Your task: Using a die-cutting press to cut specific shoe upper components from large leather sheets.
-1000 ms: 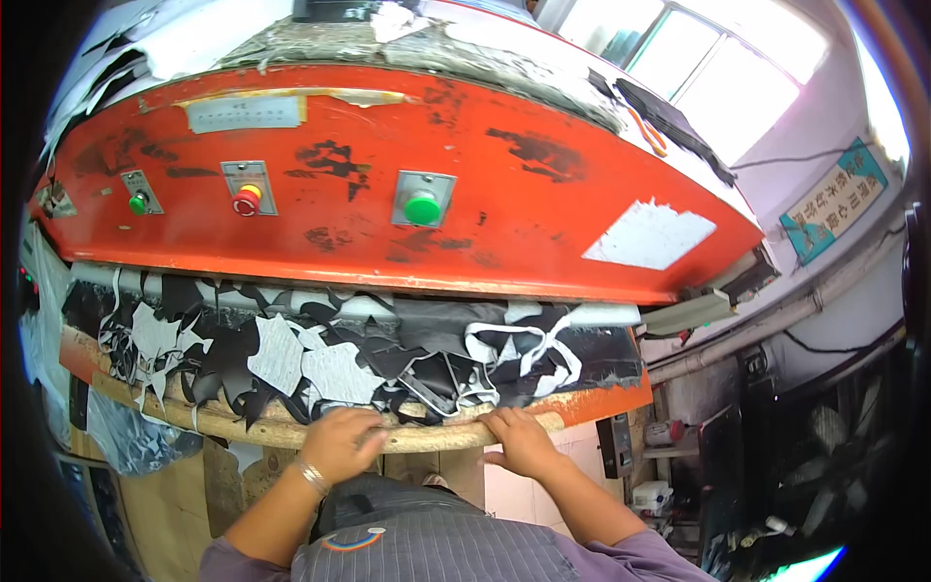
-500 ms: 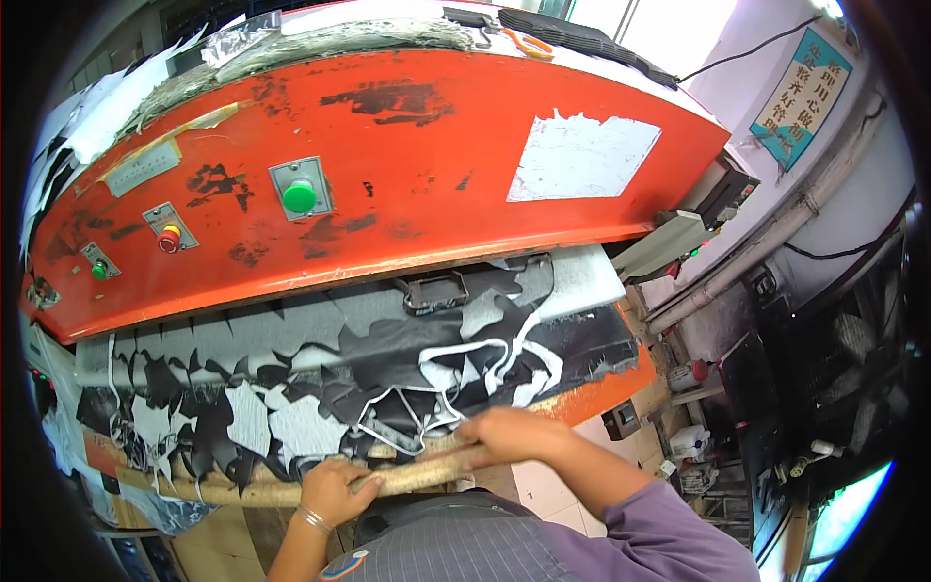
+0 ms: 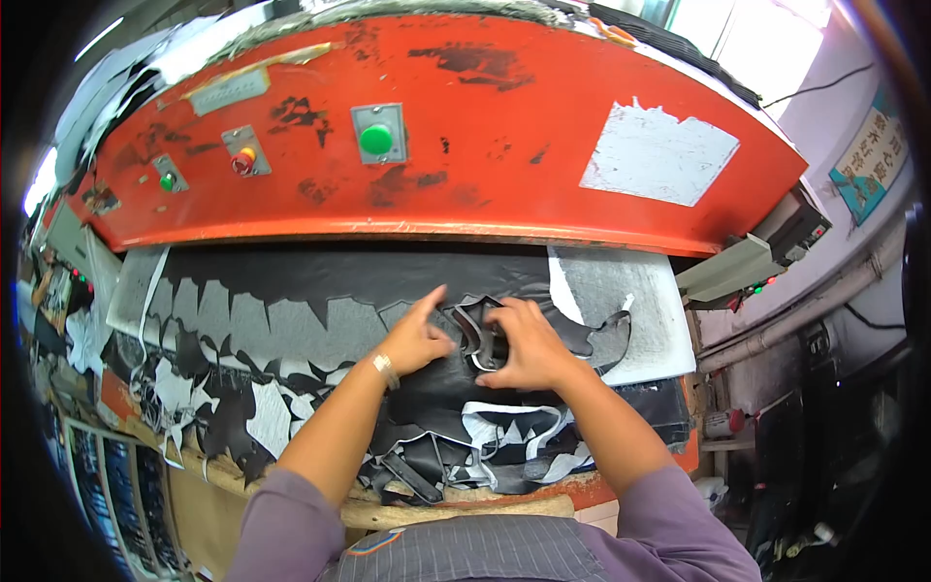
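My right hand grips a dark metal cutting die, a hollow frame with angled walls, thumb and fingers on its rim. The die stands over a black sheet of material whose near side is cut into a jagged edge. To its left hovers my left hand, open, index finger stretched out and thumb apart, holding nothing. Beneath the sheet is a pale cutting board. A second angular die frame lies nearer me among black and white offcuts.
A red press beam with green and red buttons spans the far side, just beyond the board. A wooden rail runs along the front edge. At right, a grey control box juts out; a rack stands lower left.
Both hands have left the wooden rail and reached forward over the board. My right hand has taken hold of the die that lay there. The view has shifted left.
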`<state>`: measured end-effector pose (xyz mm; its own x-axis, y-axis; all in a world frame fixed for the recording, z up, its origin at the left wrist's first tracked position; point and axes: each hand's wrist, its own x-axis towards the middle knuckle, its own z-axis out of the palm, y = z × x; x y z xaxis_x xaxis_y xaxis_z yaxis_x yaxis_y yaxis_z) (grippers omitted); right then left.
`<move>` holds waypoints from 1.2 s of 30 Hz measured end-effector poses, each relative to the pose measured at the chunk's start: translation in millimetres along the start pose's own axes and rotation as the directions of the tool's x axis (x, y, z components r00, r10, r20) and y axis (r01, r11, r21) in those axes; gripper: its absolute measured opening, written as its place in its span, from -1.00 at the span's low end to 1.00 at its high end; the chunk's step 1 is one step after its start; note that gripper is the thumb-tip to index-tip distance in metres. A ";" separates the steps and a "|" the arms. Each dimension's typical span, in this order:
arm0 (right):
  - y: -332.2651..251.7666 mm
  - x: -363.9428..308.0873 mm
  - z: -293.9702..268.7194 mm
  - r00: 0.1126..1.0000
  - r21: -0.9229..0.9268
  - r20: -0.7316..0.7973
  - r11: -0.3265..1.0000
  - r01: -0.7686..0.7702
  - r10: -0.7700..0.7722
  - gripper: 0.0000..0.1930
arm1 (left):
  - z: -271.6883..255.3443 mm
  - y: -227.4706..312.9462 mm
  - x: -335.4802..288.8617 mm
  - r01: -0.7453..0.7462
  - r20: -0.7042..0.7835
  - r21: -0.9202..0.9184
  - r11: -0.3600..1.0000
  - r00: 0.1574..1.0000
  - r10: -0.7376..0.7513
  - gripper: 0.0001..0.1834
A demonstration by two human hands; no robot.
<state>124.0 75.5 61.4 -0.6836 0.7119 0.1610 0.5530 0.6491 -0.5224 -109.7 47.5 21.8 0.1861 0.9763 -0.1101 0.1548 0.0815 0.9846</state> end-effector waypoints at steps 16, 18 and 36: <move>-6.6 -93.0 -8.2 0.996 0.731 0.065 0.677 -0.090 0.063 -0.01 | 107.5 14.5 -56.5 -0.419 -0.109 -0.086 0.904 0.906 0.410 -0.43; -18.6 -94.5 -19.2 0.998 0.674 0.048 0.736 -0.066 0.045 -0.02 | 112.8 7.4 -59.5 -0.291 -0.147 -0.363 0.885 0.956 0.254 -0.45; -49.8 173.3 -352.0 0.808 -0.677 -0.502 0.722 -0.144 -0.309 -0.35 | -40.7 -18.5 -240.6 0.217 -0.691 0.429 0.877 0.705 0.163 -0.77</move>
<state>145.7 260.8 410.0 -0.4843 0.5086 0.7119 0.8200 0.5476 0.1666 -196.9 -180.8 35.6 -0.5136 0.8396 0.1768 0.5921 0.1977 0.7812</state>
